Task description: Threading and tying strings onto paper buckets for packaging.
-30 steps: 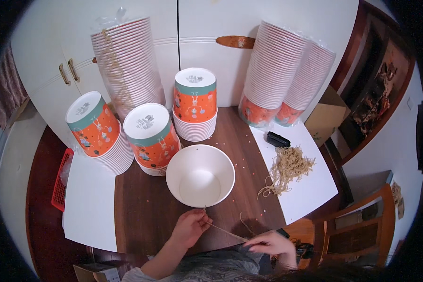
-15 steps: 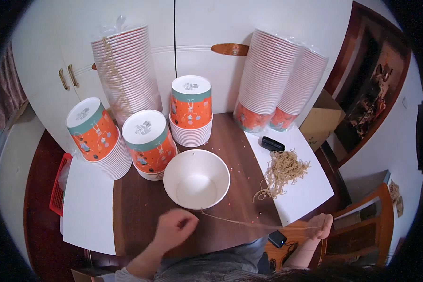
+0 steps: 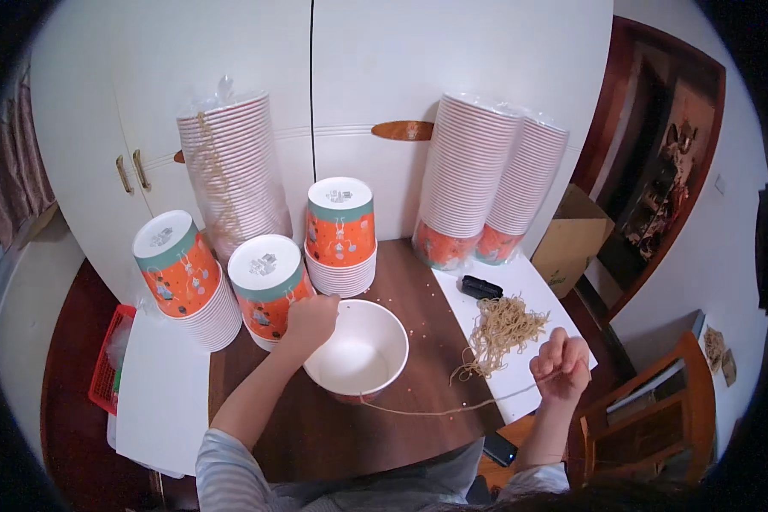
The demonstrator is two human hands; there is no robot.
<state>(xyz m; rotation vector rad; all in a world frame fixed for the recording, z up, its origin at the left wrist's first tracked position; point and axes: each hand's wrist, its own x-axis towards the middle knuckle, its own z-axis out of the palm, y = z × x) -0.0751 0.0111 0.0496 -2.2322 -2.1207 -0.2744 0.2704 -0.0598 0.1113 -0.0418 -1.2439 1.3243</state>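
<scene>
A white-lined paper bucket (image 3: 358,350) stands mouth up on the brown tabletop. My left hand (image 3: 312,321) is closed at its far left rim, fingertips on the edge; the fingers partly hide what they pinch there. A tan string (image 3: 452,412) starts at the bucket's near side and runs in a slack curve to the right. Its other end is in my right hand (image 3: 561,365), which is closed and raised over the table's right edge. Close to that hand lies a tangled heap of cut strings (image 3: 505,331) on the white board.
Upside-down stacks of orange paper buckets (image 3: 183,269) stand left and behind. Tall plastic-wrapped stacks (image 3: 469,171) lean against the white cabinet. A black object (image 3: 482,288) lies by the strings. A wooden chair (image 3: 657,410) is right, a red basket (image 3: 111,358) left.
My left hand has moved from the bucket's near side up to its far left rim. My right hand has risen, and the string now hangs slacker. The whole view has shifted.
</scene>
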